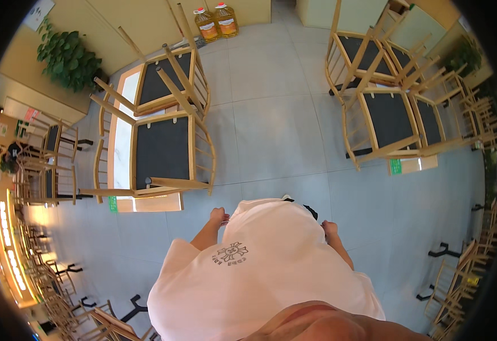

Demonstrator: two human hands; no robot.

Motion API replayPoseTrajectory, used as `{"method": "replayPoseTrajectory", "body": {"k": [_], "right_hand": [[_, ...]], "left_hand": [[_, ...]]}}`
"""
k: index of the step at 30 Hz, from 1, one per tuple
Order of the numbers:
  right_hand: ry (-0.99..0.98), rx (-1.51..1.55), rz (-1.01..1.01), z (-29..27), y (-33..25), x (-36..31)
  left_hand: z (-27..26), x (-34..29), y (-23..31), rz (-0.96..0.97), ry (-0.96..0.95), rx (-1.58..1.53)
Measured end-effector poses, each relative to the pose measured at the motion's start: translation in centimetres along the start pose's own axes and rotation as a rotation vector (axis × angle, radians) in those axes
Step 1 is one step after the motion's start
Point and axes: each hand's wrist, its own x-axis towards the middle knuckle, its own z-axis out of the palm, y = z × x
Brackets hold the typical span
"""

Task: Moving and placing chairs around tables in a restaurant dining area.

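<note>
My left hand [219,216] is beside the left side of my white T-shirt [271,250], its fingers curled. A thin pale bit shows at its fingertips, too small to name. On the other side, my right hand [329,228] is closed next to the shirt, and whatever its fingers hold, if anything, is hidden. A black item [311,212] pokes out past the front of the shirt, close to the right hand; its kind is unclear. Ahead on the left, upturned wooden chairs [163,148] with dark seat undersides rest on a table [124,125].
More upturned chairs [389,119] are stacked on tables at the right. Grey floor tiles [271,131] run between the two groups. Two oil jugs [216,24] stand by the far wall, and a leafy plant [66,54] is at the far left.
</note>
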Motion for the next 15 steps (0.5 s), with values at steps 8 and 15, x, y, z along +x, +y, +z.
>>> {"method": "replayPoseTrajectory", "body": {"k": [8,15], "right_hand": [[0.04,-0.079,0.006,-3.5,-9.2,4.8],[-0.075,-0.139,0.039,0.6,-12.7,7.7]], "left_hand": [[7.0,4.8,-1.2,0.497,0.167,0.526],[7.3,3.9,-1.1,0.351,0.189,0.527]]}}
